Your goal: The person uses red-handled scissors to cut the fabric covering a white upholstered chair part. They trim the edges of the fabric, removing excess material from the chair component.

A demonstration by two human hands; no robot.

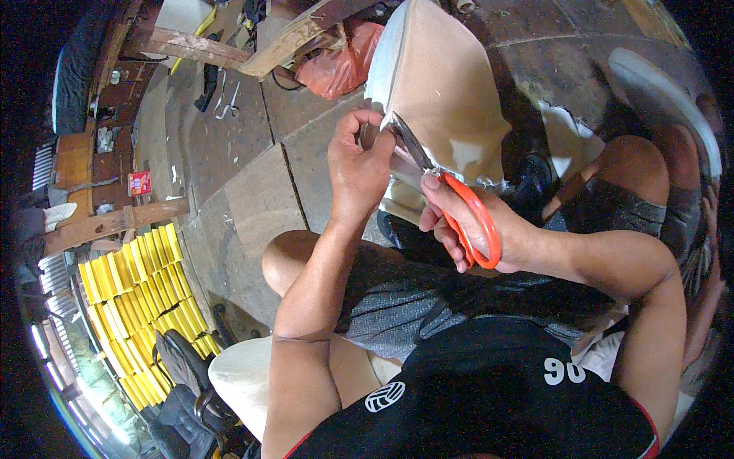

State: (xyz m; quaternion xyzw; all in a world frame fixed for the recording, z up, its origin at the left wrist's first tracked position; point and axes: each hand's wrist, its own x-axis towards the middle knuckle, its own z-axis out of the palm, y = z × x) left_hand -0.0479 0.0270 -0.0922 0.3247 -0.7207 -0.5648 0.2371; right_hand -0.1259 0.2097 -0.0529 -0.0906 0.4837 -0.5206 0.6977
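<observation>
A pair of scissors [475,222] with orange-red handles is gripped in my right hand [459,213], with fingers through the loops. Its metal blades point up and left, seemingly spread apart, beside the fingers of my left hand [358,157]. That hand pinches the pale edge of a large rounded piece [440,73] covered in beige material, standing in front of me. Ragged white scraps hang along its lower edge near the scissors. My left fingertips and the blades partly hide the spot where they meet the material.
An orange-red plastic bag [342,63] lies beyond my left hand, next to a wooden beam [306,34]. Stacked yellow pieces [141,306] stand at the left. White strips [225,99] lie on the board floor [252,183]. A rounded cream form [241,382] is at my left side.
</observation>
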